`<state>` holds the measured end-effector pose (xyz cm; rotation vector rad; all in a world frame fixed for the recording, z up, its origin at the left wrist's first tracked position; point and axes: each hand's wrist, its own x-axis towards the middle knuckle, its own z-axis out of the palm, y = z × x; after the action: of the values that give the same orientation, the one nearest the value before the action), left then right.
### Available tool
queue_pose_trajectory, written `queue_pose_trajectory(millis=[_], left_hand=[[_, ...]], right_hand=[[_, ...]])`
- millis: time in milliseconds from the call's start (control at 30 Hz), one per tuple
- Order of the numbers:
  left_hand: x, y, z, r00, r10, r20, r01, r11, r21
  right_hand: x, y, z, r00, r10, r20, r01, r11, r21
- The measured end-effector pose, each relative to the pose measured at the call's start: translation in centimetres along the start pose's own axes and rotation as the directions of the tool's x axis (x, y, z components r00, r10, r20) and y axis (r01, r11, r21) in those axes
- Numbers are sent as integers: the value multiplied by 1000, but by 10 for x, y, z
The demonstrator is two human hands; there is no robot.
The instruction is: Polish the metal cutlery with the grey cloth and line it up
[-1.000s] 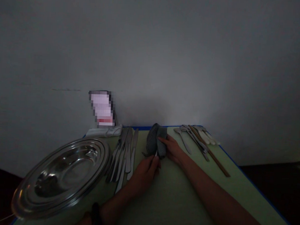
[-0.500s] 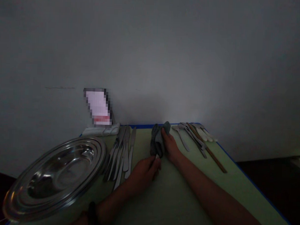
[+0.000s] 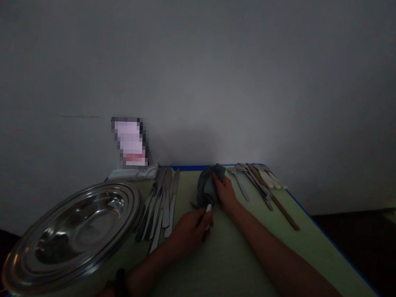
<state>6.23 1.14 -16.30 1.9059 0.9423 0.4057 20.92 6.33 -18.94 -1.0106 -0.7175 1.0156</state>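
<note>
My left hand is closed on the white handle of a piece of cutlery. The far end of that piece is hidden in a grey checked cloth, so I cannot tell its kind. My right hand grips the cloth from the right side, thumb on top, just beyond the left hand. Both hands are above the middle of the green table. A fork lies right of the cloth, and several table knives lie to the left of my left hand.
Stacked oval steel dishes stand at the left. A phone with a blurred screen leans on the wall behind a folded white cloth. At the right lie spoons, wooden chopsticks and white-handled cutlery.
The cloth has shifted slightly down and is bunched more broadly around the cutlery. More of the white handle shows above my left hand. Both hands keep their hold.
</note>
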Motion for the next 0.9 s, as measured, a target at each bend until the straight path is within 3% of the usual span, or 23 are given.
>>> queue_pose_trajectory(millis=[200,467,567,900], left_hand=[[-3,2,-1,1000,25,3,-25,999,-43],[-1,3,1,997,0,-75,-2,999,-32],[0,2,1,998,-1,-64,0,1000,-1],[2,4,-5,1000,21,-8,-20,996,85]], right_hand=[[-1,-4,-4,998,5,-65,-13,994,-110],[-3,-8,1,974,130,185,-140,989,44],[-7,-12,3,965,142,222,-160,985,66],[-3,-4,3,997,71,0,-71,997,23]])
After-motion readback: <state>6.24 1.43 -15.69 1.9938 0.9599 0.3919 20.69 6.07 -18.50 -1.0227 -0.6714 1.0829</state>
